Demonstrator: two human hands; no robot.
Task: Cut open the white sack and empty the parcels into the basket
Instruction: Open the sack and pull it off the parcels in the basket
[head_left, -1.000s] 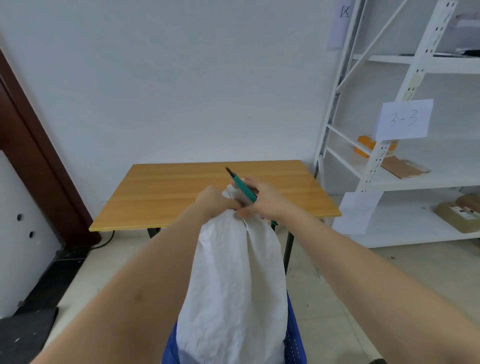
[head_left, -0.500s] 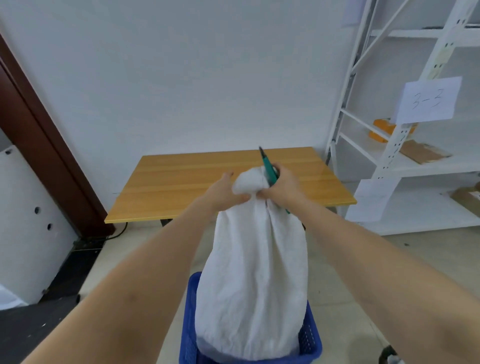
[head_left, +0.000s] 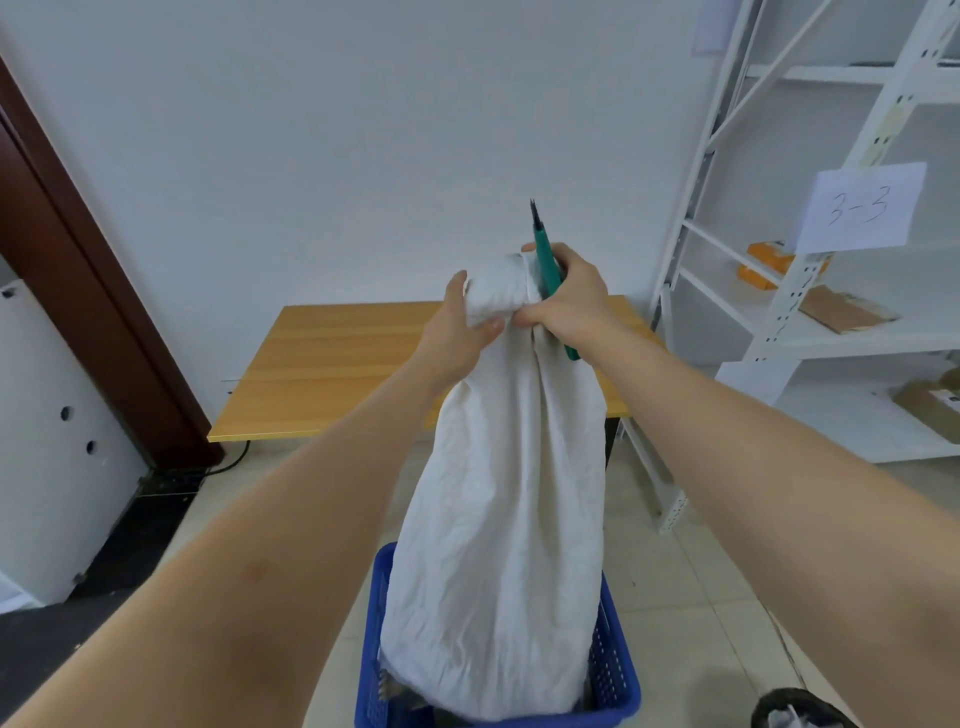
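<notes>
The white sack (head_left: 509, 519) hangs upright with its lower end inside the blue basket (head_left: 613, 696) on the floor. My left hand (head_left: 460, 327) grips the bunched top of the sack from the left. My right hand (head_left: 569, 301) grips the same bunch from the right and also holds a green-handled cutter (head_left: 548, 265), its dark blade pointing up. Dark shapes show in the basket under the sack's bottom edge; I cannot tell what they are.
A wooden table (head_left: 332, 379) stands behind the sack against the white wall. White metal shelving (head_left: 779, 322) at right carries a paper label "3-3" (head_left: 865, 208), cardboard parcels and an orange item. A brown door frame is at left. A black round object (head_left: 802, 709) sits at bottom right.
Both hands have lifted the sack's top higher, above the table's far edge. The cutter has swung from tilted left to nearly upright. More of the basket shows below the sack.
</notes>
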